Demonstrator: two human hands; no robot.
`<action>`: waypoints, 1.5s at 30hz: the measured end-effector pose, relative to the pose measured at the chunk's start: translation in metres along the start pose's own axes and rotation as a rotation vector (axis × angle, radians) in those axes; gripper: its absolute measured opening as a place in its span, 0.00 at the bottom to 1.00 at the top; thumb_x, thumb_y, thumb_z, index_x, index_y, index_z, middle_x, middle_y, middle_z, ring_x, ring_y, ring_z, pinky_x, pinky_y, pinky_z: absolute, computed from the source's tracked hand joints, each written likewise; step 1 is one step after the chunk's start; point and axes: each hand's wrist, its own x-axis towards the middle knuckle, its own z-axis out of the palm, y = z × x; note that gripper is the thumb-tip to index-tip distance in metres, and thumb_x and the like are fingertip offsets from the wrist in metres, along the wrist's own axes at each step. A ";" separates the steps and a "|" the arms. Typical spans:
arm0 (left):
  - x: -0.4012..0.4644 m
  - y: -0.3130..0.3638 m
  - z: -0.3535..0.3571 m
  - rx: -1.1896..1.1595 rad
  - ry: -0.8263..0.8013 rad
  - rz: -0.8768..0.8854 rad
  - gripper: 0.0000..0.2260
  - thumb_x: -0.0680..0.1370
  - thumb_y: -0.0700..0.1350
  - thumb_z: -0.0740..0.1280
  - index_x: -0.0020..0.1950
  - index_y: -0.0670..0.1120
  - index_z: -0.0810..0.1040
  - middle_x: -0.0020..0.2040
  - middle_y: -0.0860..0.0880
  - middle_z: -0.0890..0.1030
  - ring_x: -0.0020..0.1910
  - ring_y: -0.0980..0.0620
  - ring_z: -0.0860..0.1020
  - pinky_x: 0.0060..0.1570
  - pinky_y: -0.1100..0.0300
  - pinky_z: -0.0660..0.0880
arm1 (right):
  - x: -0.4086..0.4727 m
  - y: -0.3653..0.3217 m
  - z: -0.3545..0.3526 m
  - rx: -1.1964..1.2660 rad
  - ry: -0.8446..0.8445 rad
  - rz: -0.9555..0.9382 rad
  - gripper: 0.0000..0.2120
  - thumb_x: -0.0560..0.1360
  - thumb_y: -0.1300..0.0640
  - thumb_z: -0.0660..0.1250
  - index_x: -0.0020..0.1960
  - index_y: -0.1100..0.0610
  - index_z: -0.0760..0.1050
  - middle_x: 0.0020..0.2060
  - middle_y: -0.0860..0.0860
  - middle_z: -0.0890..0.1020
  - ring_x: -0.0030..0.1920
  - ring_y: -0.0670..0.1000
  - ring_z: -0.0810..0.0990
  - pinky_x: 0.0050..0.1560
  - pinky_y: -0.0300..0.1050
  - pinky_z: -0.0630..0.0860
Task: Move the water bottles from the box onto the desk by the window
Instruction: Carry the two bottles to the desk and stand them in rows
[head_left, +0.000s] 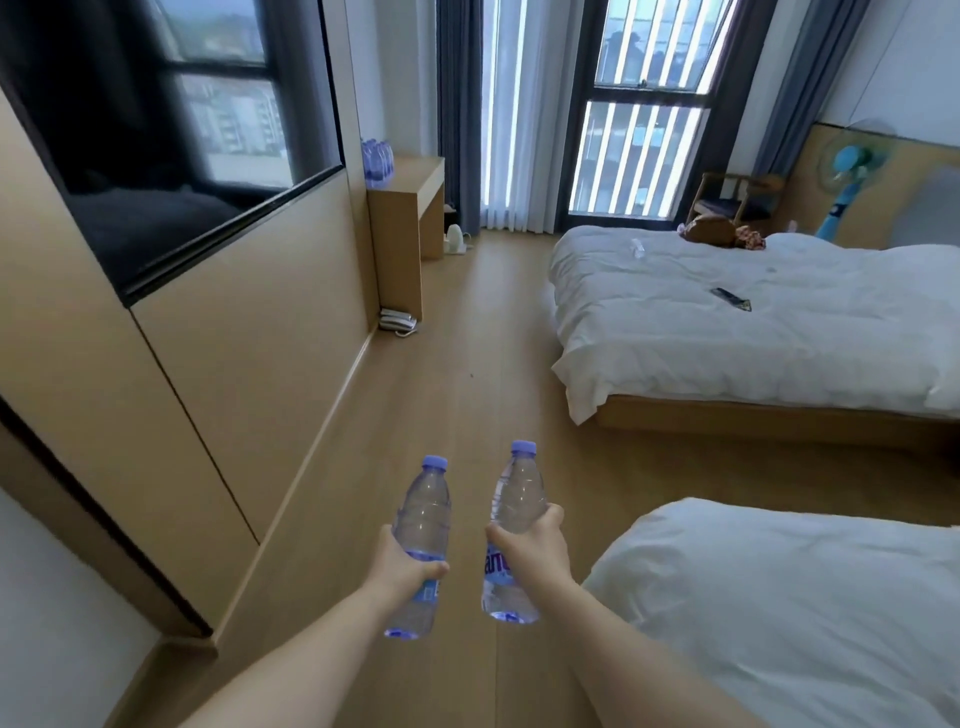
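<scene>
Desk (415, 176) stands against the left wall beside the window; bottle cluster (377, 162) stands at its rear left corner; left hand (402, 564) grips left bottle (420, 540) at mid-body, cap up; right hand (532, 545) likewise grips right bottle (514, 525), both above the floor.

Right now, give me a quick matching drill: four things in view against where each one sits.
Things:
1. bottle in left hand
2. bottle cluster
3. remote
4. telephone

Places:
A. on the far bed
B. on the floor by the desk's base
C. on the desk by the window
D. carried, cap up

Pairs: 1-D, 2-C, 3-A, 4-B
</scene>
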 end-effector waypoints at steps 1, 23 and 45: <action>0.022 0.013 0.004 -0.006 0.002 0.006 0.41 0.48 0.51 0.78 0.58 0.38 0.73 0.48 0.40 0.81 0.43 0.45 0.82 0.39 0.54 0.79 | 0.025 -0.011 -0.003 -0.013 -0.008 -0.008 0.28 0.69 0.49 0.72 0.60 0.52 0.58 0.48 0.51 0.77 0.43 0.51 0.82 0.47 0.54 0.82; 0.528 0.313 -0.043 0.012 0.193 0.000 0.31 0.62 0.40 0.79 0.57 0.43 0.65 0.53 0.43 0.78 0.50 0.42 0.79 0.54 0.49 0.77 | 0.547 -0.275 0.082 -0.058 -0.035 -0.109 0.30 0.66 0.48 0.74 0.57 0.52 0.59 0.49 0.52 0.77 0.46 0.54 0.82 0.49 0.56 0.81; 1.003 0.583 -0.013 0.101 0.196 -0.041 0.33 0.58 0.45 0.81 0.58 0.40 0.70 0.53 0.43 0.79 0.50 0.45 0.79 0.52 0.53 0.76 | 1.058 -0.514 0.114 0.038 -0.027 -0.124 0.26 0.69 0.52 0.74 0.56 0.53 0.61 0.49 0.52 0.78 0.46 0.53 0.82 0.47 0.49 0.79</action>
